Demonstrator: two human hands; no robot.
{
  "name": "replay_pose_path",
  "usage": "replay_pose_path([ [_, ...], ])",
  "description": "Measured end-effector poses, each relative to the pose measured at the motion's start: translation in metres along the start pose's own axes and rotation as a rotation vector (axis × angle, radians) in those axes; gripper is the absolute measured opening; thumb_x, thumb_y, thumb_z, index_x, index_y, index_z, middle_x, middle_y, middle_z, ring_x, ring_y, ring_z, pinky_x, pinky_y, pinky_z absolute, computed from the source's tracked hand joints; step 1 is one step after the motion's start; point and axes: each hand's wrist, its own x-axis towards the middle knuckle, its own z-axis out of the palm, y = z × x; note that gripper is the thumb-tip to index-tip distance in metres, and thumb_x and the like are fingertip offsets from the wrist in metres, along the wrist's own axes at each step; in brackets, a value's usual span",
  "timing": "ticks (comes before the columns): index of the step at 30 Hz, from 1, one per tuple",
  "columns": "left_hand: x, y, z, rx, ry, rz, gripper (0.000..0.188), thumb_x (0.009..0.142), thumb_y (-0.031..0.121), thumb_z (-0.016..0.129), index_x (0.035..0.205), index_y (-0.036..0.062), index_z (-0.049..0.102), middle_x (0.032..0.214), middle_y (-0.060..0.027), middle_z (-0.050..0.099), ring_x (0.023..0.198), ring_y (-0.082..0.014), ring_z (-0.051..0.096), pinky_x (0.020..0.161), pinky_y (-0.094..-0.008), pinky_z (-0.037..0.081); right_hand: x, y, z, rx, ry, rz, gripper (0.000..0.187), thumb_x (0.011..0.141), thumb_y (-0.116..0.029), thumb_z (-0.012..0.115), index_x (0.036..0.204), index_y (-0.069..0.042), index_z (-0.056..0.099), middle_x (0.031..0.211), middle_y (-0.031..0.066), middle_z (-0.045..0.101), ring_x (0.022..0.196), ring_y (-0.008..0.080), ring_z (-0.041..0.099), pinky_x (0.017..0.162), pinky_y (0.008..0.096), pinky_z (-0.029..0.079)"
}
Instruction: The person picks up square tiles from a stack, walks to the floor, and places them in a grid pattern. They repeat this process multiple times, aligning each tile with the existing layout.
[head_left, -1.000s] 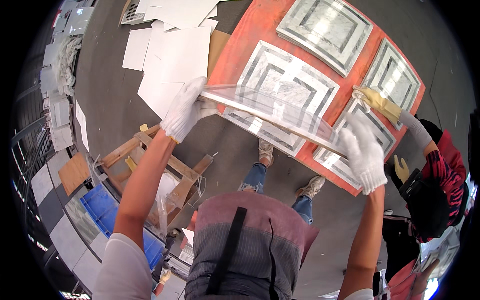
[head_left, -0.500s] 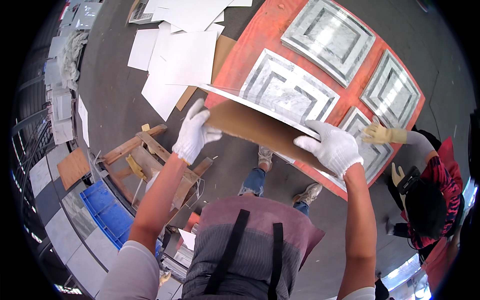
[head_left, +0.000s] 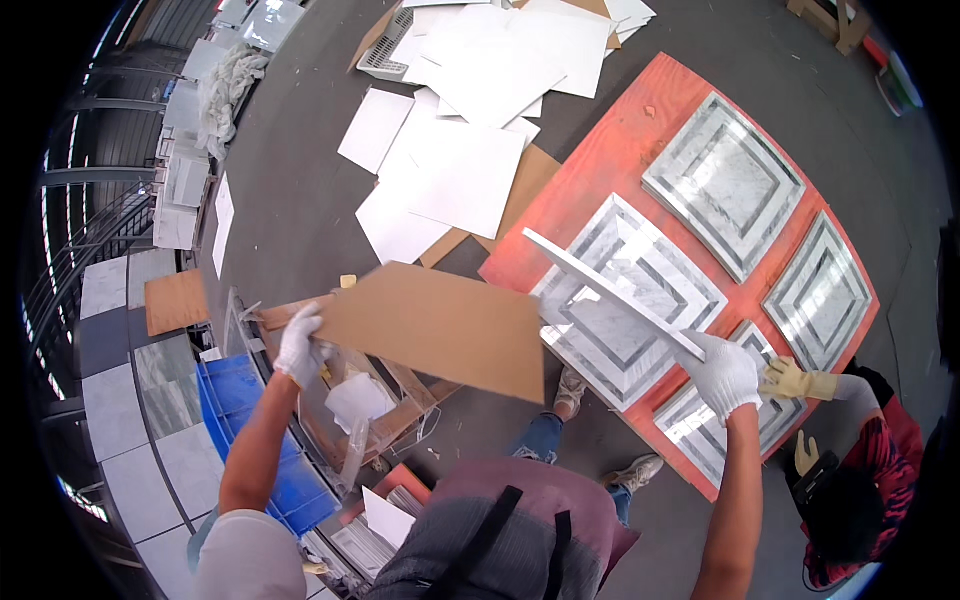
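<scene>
My left hand [head_left: 300, 345], in a white knit glove, pinches the left edge of a brown cardboard sheet [head_left: 440, 325], held out flat in the air. My right hand [head_left: 725, 372], gloved the same way, grips one end of a thin white board [head_left: 615, 292], which is tilted with its edge toward me. This board hangs above a square grey-and-white marble panel [head_left: 610, 235] with nested frames, hiding part of it. The panel lies on an orange-red tabletop [head_left: 655, 85].
Other marble panels [head_left: 725, 185] share the tabletop. At the right, a co-worker's yellow-gloved hand [head_left: 785, 380] touches one. White sheets [head_left: 460, 175] are strewn on the floor at the back. A wooden frame [head_left: 405, 415] and a blue tray [head_left: 265, 450] stand at my left.
The brown cardboard and the white board, close together between my hands before, are now apart. My left hand has drawn the cardboard leftward; my right hand keeps the white board over the panel.
</scene>
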Motion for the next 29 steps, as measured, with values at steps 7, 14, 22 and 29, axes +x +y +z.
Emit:
replay_pose_path([
  [7, 0.075, 0.041, -0.024, -0.051, 0.051, 0.284, 0.057, 0.093, 0.009, 0.049, 0.145, 0.0079, 0.025, 0.116, -0.0149, 0.057, 0.092, -0.024, 0.063, 0.071, -0.0355, 0.055, -0.001, 0.0, 0.006, -0.013, 0.011, 0.01, 0.036, 0.081, -0.033, 0.064, 0.113, -0.016, 0.067, 0.102, 0.0129, 0.067, 0.094, 0.0313, 0.064, 0.082, 0.0386, 0.05],
  [14, 0.098, -0.016, 0.12, 0.226, -0.201, -0.204, 0.077, 0.093, 0.043, 0.052, 0.151, 0.0157, 0.007, 0.153, -0.0213, 0.011, 0.136, -0.0413, 0.026, 0.098, -0.0557, 0.04, -0.013, -0.008, 0.013, -0.063, 0.043, -0.016, 0.032, 0.081, -0.029, 0.064, 0.109, -0.015, 0.067, 0.095, 0.011, 0.068, 0.087, 0.0303, 0.064, 0.075, 0.0389, 0.05],
  [22, 0.073, -0.096, 0.276, -0.19, -0.982, -0.845, 0.07, 0.089, 0.05, 0.057, 0.141, 0.006, 0.038, 0.139, -0.0178, 0.043, 0.125, -0.0328, 0.044, 0.099, -0.0487, 0.041, -0.039, -0.009, 0.054, -0.009, 0.277, -0.175, 0.034, 0.078, -0.032, 0.068, 0.103, -0.008, 0.067, 0.096, 0.0125, 0.067, 0.088, 0.0314, 0.064, 0.074, 0.0393, 0.05],
  [29, 0.098, -0.121, 0.287, 0.193, -0.83, -0.655, 0.044, 0.092, 0.019, 0.057, 0.13, -0.0028, 0.05, 0.122, -0.0139, 0.059, 0.107, -0.0241, 0.06, 0.094, -0.0376, 0.047, -0.056, 0.013, 0.057, 0.505, 0.408, -0.242, 0.044, 0.08, -0.034, 0.068, 0.109, -0.001, 0.065, 0.109, 0.0186, 0.064, 0.106, 0.0353, 0.058, 0.093, 0.0414, 0.045],
])
